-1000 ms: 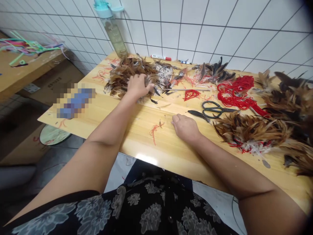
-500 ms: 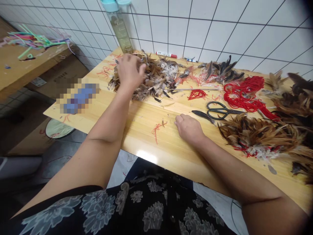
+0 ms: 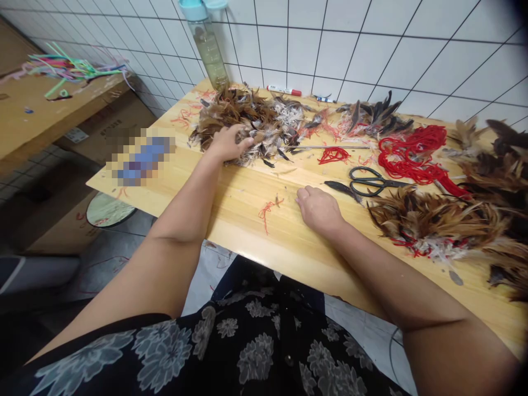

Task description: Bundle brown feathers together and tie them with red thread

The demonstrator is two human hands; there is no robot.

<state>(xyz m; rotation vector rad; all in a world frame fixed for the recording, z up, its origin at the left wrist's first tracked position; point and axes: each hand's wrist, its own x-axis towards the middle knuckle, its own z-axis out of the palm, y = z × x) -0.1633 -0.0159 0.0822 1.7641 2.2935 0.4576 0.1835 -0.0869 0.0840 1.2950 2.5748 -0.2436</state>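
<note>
Right, black metal scissors with big loop handles point(image 3: 388, 183) as the reference; they lie flat on the pale yellow wooden table point(image 3: 231, 220).

Left hand point(image 3: 227, 144) is left of the scissors, on the near side of the loose heap of brown, grey and white feathers point(image 3: 239, 107). Grip is about half spread, thumb standing off from bent fingers. Fingertips are among the feathers; can't tell if they have hold of any. The heap itself sits left of the scissors and farther back.

Right hand point(image 3: 318, 209) rests on the table, left of the scissors and a bit nearer the body. Grip is curled closed; the palm side is hidden, so can't tell if anything is in it.

Around the scissors: single dark feather point(image 3: 342, 188) just left, right by the handles. Scraps of thin red thread point(image 3: 266, 212) farther left, beyond the right hand. Small bundle of red string point(image 3: 333, 155) behind and left, thin grey rod point(image 3: 330, 147) just behind that. Big tangled hank of red yarn point(image 3: 429, 135) behind and right. Fan-shaped bunch of brown feathers with white quill ends point(image 3: 437, 217) in front and right, near the blade tips.
</note>
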